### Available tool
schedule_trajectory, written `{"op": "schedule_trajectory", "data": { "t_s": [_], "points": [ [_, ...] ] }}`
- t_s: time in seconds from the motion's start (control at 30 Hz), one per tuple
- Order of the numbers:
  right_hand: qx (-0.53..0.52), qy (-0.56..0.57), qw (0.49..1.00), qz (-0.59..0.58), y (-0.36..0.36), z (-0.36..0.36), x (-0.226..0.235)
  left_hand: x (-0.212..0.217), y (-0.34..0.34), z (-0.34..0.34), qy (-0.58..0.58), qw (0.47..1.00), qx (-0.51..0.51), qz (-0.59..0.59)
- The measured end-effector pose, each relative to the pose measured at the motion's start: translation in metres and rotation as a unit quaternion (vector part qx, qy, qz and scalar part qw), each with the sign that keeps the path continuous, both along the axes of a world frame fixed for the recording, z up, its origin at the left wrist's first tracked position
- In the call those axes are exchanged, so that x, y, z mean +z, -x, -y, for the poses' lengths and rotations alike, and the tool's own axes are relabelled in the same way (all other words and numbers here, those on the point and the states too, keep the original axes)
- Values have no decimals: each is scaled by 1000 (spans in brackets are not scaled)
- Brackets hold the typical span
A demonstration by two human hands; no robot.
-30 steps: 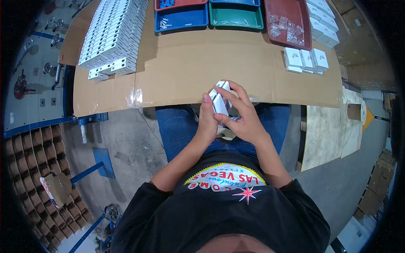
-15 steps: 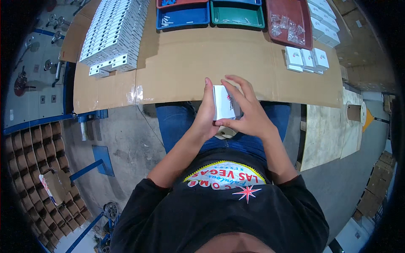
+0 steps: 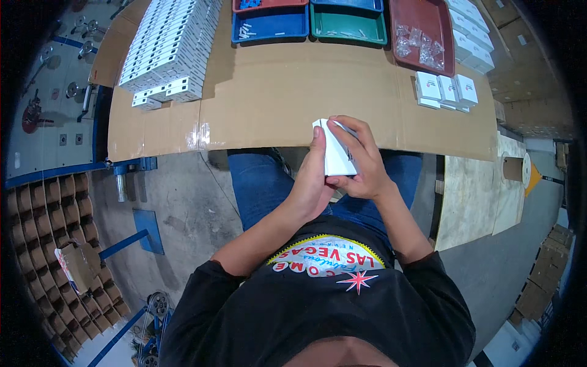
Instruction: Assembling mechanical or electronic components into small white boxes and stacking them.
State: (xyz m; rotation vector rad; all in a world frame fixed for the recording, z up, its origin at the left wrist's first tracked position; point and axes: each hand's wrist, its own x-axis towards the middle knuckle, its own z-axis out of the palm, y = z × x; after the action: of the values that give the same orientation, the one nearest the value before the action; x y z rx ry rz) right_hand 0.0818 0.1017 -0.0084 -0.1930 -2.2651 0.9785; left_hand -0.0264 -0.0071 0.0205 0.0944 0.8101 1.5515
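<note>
A small white cardboard box (image 3: 337, 153) is held between my two hands, just off the table's near edge and above my lap. My left hand (image 3: 310, 174) grips its left side, thumb pointing up along the edge. From the right, my right hand (image 3: 363, 160) closes over the box, its fingers across the top and right side and its thumb at the near end. The box is tilted, and the fingers cover part of its right face. Whether anything is inside it does not show.
The table is covered with cardboard (image 3: 306, 92). Tall stacks of white boxes (image 3: 168, 55) stand at the left. Along the back are a blue tray (image 3: 269, 37) and a green tray (image 3: 351, 38) with small white pieces, and a dark red tray (image 3: 406, 64) with clear plastic bags. More white boxes (image 3: 447, 90) sit at right.
The box has shifted slightly to the right and turned in my hands, so its left side face now shows. My right fingers have moved further over it.
</note>
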Motion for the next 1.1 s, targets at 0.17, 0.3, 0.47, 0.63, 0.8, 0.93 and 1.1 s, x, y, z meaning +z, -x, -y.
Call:
{"op": "schedule_trajectory", "data": {
  "t_s": [0.17,0.3,0.47,0.63,0.8,0.93,1.1],
  "points": [
    [-40,122,990,-62,-7,-2,-4,-13,-3,3,-5,999,22,47],
    [-44,194,970,-137,0,-8,3,-10,-1,3,-26,998,40,40],
    [-123,481,852,-167,12,-23,-1,-42,24,-11,-36,996,77,9],
    [-206,506,835,71,-9,-71,-56,-109,52,-20,10,973,158,-166],
    [-178,430,870,162,-9,-99,-85,-141,73,-26,10,936,131,-328],
    [-132,388,892,193,-6,-119,-118,-155,93,-27,-22,927,112,-358],
    [-249,152,938,187,15,-117,-124,-154,104,-20,22,864,109,-491]
  ]
}}
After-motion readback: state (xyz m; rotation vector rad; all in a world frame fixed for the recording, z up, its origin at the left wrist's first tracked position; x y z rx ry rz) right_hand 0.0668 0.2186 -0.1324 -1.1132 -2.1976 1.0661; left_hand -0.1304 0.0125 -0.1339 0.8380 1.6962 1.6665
